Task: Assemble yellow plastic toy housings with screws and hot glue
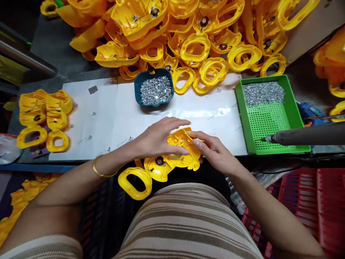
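Note:
A yellow plastic housing half [188, 158] is between both hands at the table's front edge. Its inside faces up, showing moulded posts and a thin wire. My left hand [159, 138] curves over its left side, with the thumb lying across the part. On the right edge, my right hand [215, 149] pinches the plastic between thumb and fingers. Joined to the left of it, a yellow section with a dark round component [159, 161] and an oval ring handle [136, 183] hang over my lap. The undersides of the fingers are hidden.
Beyond the hands stands a dark teal bin [138, 88] of small screws. To the right, a powered screwdriver [296, 136] reaches over a green perforated basket [241, 124] holding more screws. Yellow housings [140, 21] are heaped behind; others [32, 108] lie left. Red crates [304, 201] stand lower right.

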Demonstrator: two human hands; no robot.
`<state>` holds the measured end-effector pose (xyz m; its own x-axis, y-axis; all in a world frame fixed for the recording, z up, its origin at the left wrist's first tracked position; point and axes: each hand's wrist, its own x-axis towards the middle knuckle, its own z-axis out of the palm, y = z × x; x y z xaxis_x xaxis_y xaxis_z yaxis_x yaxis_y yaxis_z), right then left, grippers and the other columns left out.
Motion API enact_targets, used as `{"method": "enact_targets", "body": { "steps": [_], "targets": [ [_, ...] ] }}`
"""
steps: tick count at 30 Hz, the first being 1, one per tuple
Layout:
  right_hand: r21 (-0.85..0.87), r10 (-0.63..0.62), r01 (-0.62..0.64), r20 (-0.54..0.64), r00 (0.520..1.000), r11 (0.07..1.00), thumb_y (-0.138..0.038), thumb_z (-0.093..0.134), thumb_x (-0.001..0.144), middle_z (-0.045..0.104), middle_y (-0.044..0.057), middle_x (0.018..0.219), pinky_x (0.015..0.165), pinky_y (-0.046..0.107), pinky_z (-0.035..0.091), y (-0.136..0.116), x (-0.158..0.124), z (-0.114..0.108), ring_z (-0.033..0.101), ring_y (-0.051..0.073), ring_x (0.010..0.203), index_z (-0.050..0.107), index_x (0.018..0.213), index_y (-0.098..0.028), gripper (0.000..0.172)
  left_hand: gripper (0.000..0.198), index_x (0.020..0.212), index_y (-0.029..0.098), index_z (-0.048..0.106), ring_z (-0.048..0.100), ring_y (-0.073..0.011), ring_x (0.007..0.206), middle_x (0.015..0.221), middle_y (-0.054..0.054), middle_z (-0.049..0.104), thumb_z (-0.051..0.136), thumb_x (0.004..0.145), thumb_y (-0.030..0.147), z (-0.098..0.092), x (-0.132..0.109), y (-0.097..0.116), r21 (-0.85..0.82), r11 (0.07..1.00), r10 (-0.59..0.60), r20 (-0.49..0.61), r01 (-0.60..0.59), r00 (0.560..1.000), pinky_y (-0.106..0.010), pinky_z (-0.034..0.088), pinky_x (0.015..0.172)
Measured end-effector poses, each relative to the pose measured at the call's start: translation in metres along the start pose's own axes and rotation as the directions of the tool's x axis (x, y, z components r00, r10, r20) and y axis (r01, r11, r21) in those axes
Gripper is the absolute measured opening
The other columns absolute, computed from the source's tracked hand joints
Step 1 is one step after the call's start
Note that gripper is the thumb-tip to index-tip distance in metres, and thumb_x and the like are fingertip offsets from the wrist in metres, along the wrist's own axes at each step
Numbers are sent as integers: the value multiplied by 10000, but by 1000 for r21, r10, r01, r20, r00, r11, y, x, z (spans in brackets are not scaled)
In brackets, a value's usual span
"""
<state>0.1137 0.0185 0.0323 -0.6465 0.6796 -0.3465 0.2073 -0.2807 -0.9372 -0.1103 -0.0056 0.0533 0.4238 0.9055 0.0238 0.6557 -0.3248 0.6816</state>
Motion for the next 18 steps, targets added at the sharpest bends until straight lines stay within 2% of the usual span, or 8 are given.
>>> {"method": "enact_targets", "body": {
  "steps": [2, 4, 7, 9, 12, 15, 16, 18],
  "targets": [
    [-120, -31, 23, -64, 997, 992, -544, 501, 921, 584, 94, 1091, 493, 225, 472, 3, 0, -2, 540, 88, 644, 559, 1329, -164, 561, 832, 1408, 249, 481, 494, -298, 1312, 1438, -107, 527, 689, 740, 700, -4, -21, -11, 50, 994, -95, 45, 92, 995, -441, 425, 1099],
    [-237, -76, 46, -120, 990, 971, -523, 479, 940, 575, 109, 1130, 532, 230, 485, 7, 0, -4, 565, 111, 723, 557, 1347, -186, 534, 978, 1474, 239, 396, 414, -343, 1367, 1512, -135, 430, 685, 695, 753, 0, -46, -27, 124, 975, -198, 86, 187, 976, -505, 368, 1140],
    [-366, -140, 66, -179, 974, 928, -520, 479, 942, 567, 107, 1138, 655, 272, 529, 13, 4, -6, 584, 136, 800, 588, 1317, -213, 496, 986, 1503, 238, 342, 392, -349, 1371, 1524, -134, 399, 681, 717, 728, 15, -75, -45, 186, 939, -317, 146, 288, 937, -514, 353, 1140],
    [-431, -164, 55, -219, 962, 901, -522, 473, 944, 582, 96, 1123, 766, 317, 541, 18, 6, -9, 598, 148, 818, 600, 1300, -229, 479, 912, 1485, 257, 370, 443, -328, 1329, 1492, -116, 433, 681, 744, 688, 24, -84, -47, 156, 922, -380, 174, 355, 909, -464, 406, 1095],
    [-490, -177, 9, -298, 938, 872, -540, 434, 949, 652, 87, 1058, 835, 334, 530, 26, -1, -17, 632, 193, 918, 656, 1193, -226, 456, 746, 1385, 279, 498, 585, -291, 1154, 1329, -79, 583, 701, 751, 616, 30, -83, -38, 21, 884, -456, 250, 466, 854, -360, 507, 920],
    [-518, -102, -114, -370, 923, 848, -572, 410, 936, 684, 60, 807, 674, 287, 535, 41, -26, -32, 640, 187, 746, 709, 906, -208, 471, 531, 1190, 246, 636, 651, -252, 947, 1042, -26, 704, 716, 749, 533, 31, -72, -36, -157, 817, -478, 353, 555, 804, -292, 516, 779],
    [-533, -74, -143, -364, 928, 834, -579, 424, 925, 672, 50, 723, 623, 273, 525, 50, -36, -39, 629, 183, 680, 698, 815, -204, 477, 484, 1134, 231, 659, 654, -241, 919, 999, -15, 713, 721, 748, 517, 31, -66, -39, -241, 791, -458, 376, 562, 806, -279, 511, 766],
    [-559, -83, -164, -390, 917, 813, -584, 463, 898, 668, 45, 657, 586, 248, 518, 71, -53, -52, 630, 180, 642, 665, 694, -199, 480, 461, 1066, 200, 682, 651, -230, 913, 984, -13, 720, 750, 727, 504, 27, -49, -48, -429, 728, -396, 372, 534, 839, -268, 506, 778]
  ]
}}
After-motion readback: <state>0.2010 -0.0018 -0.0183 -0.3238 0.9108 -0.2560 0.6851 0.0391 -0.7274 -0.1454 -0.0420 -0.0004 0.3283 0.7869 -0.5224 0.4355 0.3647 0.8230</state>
